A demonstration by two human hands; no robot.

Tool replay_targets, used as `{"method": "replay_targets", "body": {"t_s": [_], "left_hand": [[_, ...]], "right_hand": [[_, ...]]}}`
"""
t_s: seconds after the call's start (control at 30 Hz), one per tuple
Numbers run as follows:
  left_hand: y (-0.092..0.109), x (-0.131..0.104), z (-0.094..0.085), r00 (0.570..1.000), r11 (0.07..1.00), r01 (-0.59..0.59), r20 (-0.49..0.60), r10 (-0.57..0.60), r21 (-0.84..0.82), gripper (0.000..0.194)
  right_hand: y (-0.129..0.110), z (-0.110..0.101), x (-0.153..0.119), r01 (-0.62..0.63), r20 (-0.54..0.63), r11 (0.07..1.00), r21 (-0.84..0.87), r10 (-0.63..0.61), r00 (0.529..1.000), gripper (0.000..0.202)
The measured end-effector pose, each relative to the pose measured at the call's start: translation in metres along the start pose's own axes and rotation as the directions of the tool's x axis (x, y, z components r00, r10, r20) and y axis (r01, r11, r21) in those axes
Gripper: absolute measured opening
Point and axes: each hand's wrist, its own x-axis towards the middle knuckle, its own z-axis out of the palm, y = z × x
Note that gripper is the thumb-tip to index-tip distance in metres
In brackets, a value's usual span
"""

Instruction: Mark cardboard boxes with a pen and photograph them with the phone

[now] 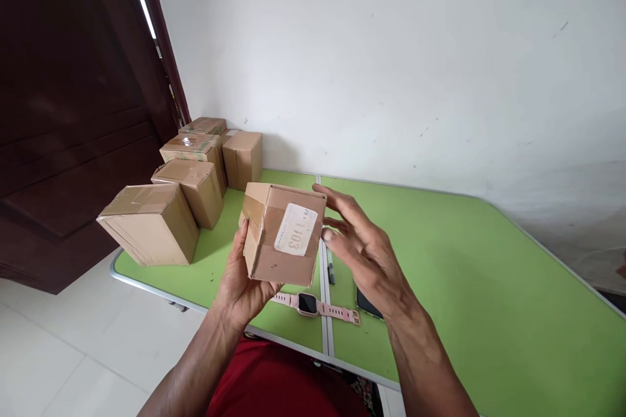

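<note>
A small brown cardboard box (261, 228) is held up and tilted over the table's near side. My left hand (239, 287) grips it from the left and below, thumb on its taped side and the other fingers hidden underneath. A white label (297, 229) with printed digits is stuck on the face toward me. At the box's right edge is my right hand (364, 247), thumb and fingers spread apart; its fingertips are at the edge, and I cannot tell how firmly they touch. Below the box lies a smartwatch (308, 304) with a pink strap, laid out flat.
Several closed cardboard boxes (151, 225) stand at the left of the green folding table (469, 280). A dark pen (331, 273) lies by the table's centre seam. A phone-like dark object (368, 303) is partly under my right hand. Behind are a white wall and a dark door (73, 111).
</note>
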Motion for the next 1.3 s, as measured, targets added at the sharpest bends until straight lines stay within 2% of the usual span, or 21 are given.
{"method": "replay_targets", "body": {"t_s": [0.07, 0.17, 0.27, 0.4, 0.5, 0.6, 0.67, 0.73, 0.8, 0.93, 1.03, 1.1, 1.2, 1.27, 1.3], "left_hand": [[-0.002, 0.001, 0.006, 0.999, 0.999, 0.005, -0.038, -0.007, -0.054, 0.062], [-0.008, 0.002, 0.016, 0.997, 0.996, 0.055, -0.043, -0.058, -0.069, 0.066], [-0.014, 0.003, 0.026, 0.997, 0.995, 0.068, -0.028, -0.070, -0.072, 0.069], [-0.018, 0.003, 0.036, 0.999, 0.994, 0.022, -0.037, -0.026, -0.103, 0.072], [-0.018, 0.004, 0.040, 0.998, 0.998, 0.039, -0.050, -0.041, -0.050, 0.063], [-0.017, 0.006, 0.041, 0.997, 0.998, 0.049, -0.062, -0.046, 0.050, 0.055], [-0.014, 0.010, 0.040, 0.994, 0.991, 0.067, -0.091, -0.057, 0.117, 0.049], [-0.011, 0.014, 0.038, 0.990, 0.981, 0.098, -0.115, -0.079, 0.166, 0.045], [-0.006, 0.017, 0.034, 0.992, 0.979, 0.079, -0.111, -0.059, 0.187, 0.044], [0.009, 0.026, 0.023, 0.990, 0.978, -0.031, -0.130, 0.059, 0.208, 0.048], [0.022, 0.036, 0.014, 0.971, 0.934, -0.166, -0.111, 0.210, 0.317, 0.061], [0.028, 0.044, 0.010, 0.939, 0.864, -0.313, -0.009, 0.344, 0.395, 0.074], [0.033, 0.055, 0.007, 0.846, 0.720, -0.518, 0.152, 0.512, 0.461, 0.083], [0.036, 0.062, 0.005, 0.787, 0.633, -0.596, 0.206, 0.581, 0.493, 0.085], [0.037, 0.064, 0.004, 0.773, 0.607, -0.612, 0.219, 0.596, 0.507, 0.086]], "right_hand": [[-0.006, -0.005, -0.007, 0.036, 0.008, 0.998, -0.055, -0.036, 0.999, 0.061], [-0.010, -0.011, -0.012, 0.100, -0.022, 0.961, -0.258, -0.109, 0.994, 0.079], [-0.018, -0.018, -0.013, 0.161, -0.021, 0.856, -0.492, -0.196, 0.980, 0.096], [-0.031, -0.027, -0.018, 0.202, 0.047, 0.752, -0.627, -0.223, 0.974, 0.107], [-0.032, -0.030, -0.020, 0.261, 0.077, 0.596, -0.759, -0.317, 0.945, 0.114], [-0.027, -0.031, -0.018, 0.373, 0.216, 0.395, -0.839, -0.387, 0.896, 0.112], [-0.022, -0.033, -0.015, 0.439, 0.300, 0.356, -0.825, -0.382, 0.874, 0.106], [-0.014, -0.038, -0.011, 0.462, 0.324, 0.388, -0.797, -0.370, 0.871, 0.100], [-0.007, -0.045, -0.007, 0.435, 0.278, 0.431, -0.791, -0.380, 0.882, 0.097], [-0.003, -0.063, -0.004, 0.338, 0.087, 0.538, -0.773, -0.437, 0.895, 0.095], [-0.009, -0.071, -0.007, 0.266, -0.029, 0.633, -0.727, -0.416, 0.909, 0.086], [-0.014, -0.074, -0.008, 0.234, -0.070, 0.684, -0.691, -0.385, 0.920, 0.082], [-0.018, -0.075, -0.010, 0.175, -0.127, 0.773, -0.609, -0.314, 0.941, 0.082], [-0.017, -0.076, -0.009, 0.135, -0.158, 0.823, -0.552, -0.262, 0.952, 0.082], [-0.016, -0.076, -0.009, 0.119, -0.171, 0.840, -0.530, -0.243, 0.955, 0.081]]}}
